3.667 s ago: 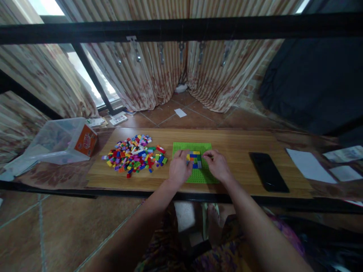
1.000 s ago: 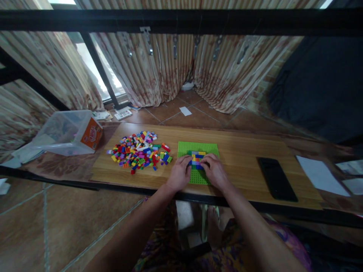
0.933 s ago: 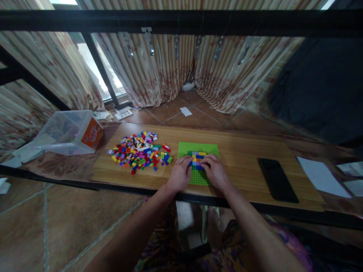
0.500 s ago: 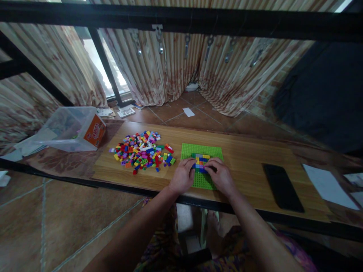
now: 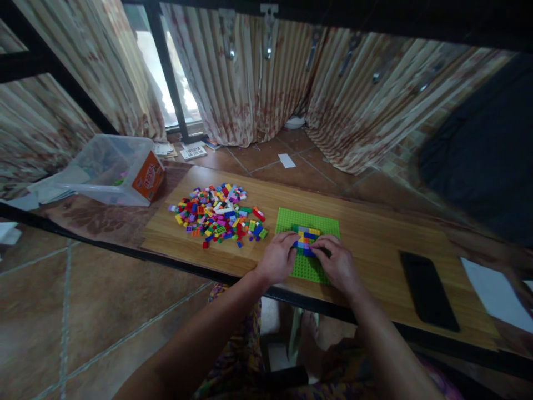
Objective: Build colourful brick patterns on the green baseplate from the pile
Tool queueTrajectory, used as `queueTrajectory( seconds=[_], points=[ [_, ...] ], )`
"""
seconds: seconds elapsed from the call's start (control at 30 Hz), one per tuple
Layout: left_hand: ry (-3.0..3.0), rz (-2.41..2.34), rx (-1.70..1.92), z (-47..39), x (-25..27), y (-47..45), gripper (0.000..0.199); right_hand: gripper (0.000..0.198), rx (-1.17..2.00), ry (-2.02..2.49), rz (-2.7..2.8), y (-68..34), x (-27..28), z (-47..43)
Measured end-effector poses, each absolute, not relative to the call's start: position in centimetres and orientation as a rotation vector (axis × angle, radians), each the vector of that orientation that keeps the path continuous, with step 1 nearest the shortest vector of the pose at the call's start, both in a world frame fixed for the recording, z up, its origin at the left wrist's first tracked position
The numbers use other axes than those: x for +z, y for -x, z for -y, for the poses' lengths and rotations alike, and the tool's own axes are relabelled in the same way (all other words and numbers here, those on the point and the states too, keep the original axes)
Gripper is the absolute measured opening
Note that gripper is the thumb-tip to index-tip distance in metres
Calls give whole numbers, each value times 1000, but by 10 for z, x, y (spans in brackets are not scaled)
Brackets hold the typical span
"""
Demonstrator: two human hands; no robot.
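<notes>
A green studded baseplate [image 5: 308,270] lies on the wooden board, and a patch of joined toy bricks [image 5: 307,235] in yellow, blue, orange, grey and green sits on it. My left hand [image 5: 276,259] is closed at the left side of this patch, its fingertips against the bricks. On the opposite side, my right hand [image 5: 338,263] pinches at the right edge of the bricks with thumb and forefinger. My fingers cover parts of the patch, so single bricks under them are hidden. To the left lies a heap of loose toy bricks [image 5: 220,214] in many colours.
A clear plastic box [image 5: 108,191] with an orange label stands at the far left. On the right, a black phone-like slab [image 5: 428,290] lies on the wooden board [image 5: 370,244], with white paper [image 5: 495,291] beyond it. A dark table edge [image 5: 233,278] runs along the front.
The camera view has turned slightly, so the scene sits further right and tilted. Both hands stay at the bricks on the baseplate with little visible movement.
</notes>
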State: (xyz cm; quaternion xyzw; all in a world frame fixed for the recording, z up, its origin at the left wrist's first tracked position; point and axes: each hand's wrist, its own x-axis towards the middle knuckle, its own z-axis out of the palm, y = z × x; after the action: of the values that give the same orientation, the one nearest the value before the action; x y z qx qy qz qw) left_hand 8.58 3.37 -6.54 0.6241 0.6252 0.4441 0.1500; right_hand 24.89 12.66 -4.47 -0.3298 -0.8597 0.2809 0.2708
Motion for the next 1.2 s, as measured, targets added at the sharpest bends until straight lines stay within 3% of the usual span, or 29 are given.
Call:
queueTrajectory(
  seconds=[1.2],
  points=[
    [-1775,-1789,1289,-32,-65,-85,39,19,740,930,2287,-244,-46,-127]
  ],
)
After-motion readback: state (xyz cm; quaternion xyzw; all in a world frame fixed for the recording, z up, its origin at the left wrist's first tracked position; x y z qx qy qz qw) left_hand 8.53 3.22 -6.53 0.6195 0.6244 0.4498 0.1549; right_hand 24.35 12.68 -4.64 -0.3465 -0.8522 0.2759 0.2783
